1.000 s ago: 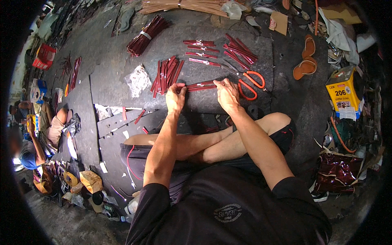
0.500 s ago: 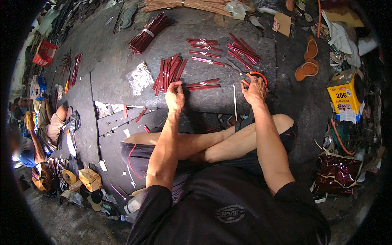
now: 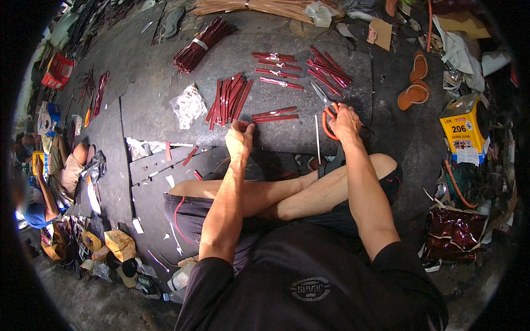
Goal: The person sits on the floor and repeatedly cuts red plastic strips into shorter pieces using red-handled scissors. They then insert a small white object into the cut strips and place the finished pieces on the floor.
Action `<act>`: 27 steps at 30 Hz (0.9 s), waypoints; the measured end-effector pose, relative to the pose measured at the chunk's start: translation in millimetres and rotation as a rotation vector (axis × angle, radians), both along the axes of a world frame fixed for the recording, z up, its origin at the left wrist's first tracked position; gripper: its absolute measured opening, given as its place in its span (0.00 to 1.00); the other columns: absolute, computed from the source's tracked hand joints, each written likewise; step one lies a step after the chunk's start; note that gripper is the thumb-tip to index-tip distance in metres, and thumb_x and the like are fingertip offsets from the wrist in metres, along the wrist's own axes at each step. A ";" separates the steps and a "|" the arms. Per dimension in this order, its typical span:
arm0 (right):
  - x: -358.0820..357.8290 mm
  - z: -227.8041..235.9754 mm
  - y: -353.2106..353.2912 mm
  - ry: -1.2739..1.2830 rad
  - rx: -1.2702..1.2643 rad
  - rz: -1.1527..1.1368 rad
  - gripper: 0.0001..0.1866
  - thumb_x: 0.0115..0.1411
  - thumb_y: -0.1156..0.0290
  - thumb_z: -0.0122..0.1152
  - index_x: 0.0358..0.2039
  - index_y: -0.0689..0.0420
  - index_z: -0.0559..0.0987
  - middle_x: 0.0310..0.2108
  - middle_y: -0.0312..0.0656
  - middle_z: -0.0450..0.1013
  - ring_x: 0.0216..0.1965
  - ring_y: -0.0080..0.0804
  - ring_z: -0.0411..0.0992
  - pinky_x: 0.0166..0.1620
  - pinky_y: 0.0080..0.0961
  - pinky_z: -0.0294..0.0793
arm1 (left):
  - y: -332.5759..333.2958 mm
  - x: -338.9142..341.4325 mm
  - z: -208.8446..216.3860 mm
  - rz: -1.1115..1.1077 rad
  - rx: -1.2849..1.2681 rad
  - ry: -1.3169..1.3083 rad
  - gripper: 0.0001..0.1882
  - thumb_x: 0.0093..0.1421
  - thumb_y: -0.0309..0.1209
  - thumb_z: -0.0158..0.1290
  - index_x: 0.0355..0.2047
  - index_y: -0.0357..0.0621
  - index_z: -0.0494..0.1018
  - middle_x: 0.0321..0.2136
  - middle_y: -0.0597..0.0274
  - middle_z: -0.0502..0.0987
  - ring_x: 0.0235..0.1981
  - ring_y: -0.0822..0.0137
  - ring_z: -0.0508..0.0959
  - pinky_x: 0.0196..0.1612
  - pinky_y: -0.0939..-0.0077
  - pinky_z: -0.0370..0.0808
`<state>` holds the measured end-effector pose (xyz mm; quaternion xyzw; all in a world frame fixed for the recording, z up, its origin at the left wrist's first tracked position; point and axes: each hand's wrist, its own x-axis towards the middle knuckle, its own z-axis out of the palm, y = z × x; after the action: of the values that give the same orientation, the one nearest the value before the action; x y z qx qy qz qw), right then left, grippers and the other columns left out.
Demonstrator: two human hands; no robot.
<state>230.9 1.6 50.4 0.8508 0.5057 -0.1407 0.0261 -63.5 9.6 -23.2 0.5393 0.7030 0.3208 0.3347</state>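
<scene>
In my right hand (image 3: 346, 122) is a pair of scissors (image 3: 330, 120) with orange handles, blades pointing up and away to the left. My left hand (image 3: 239, 139) is closed just below a fanned pile of dark red strips (image 3: 227, 100); what its fingers hold, if anything, is hidden. Between the hands lie a few red strips (image 3: 275, 115). Beyond them, several strips with shiny middles (image 3: 277, 73) lie in a row, and a loose red heap (image 3: 329, 70) sits to their right.
Left of the pile is crumpled clear plastic (image 3: 189, 106); a tied red bundle (image 3: 203, 45) lies farther back. A thin white stick (image 3: 317, 139) stands near my crossed legs. Brown sandals (image 3: 415, 83) and a yellow box (image 3: 464, 129) are at right. Another person (image 3: 41, 207) sits far left.
The scissors have turned in my right hand, and their blades now point more away from me. My left hand has drawn slightly back toward me, its fingers curling in.
</scene>
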 end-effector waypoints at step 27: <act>-83.5 45.5 -70.0 1.576 -0.553 -0.426 0.59 0.49 0.17 0.25 0.43 0.69 0.74 0.22 0.40 0.69 0.24 0.34 0.73 0.33 0.30 0.76 | 4.3 15.2 -15.7 0.130 -0.082 0.011 0.22 0.46 0.44 0.68 0.28 0.39 0.72 0.29 0.51 0.76 0.33 0.52 0.76 0.40 0.61 0.72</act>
<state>147.3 -68.3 95.9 0.5447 0.1535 -0.8101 -0.1530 -48.2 13.9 -38.9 0.4803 0.7509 0.3097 0.3311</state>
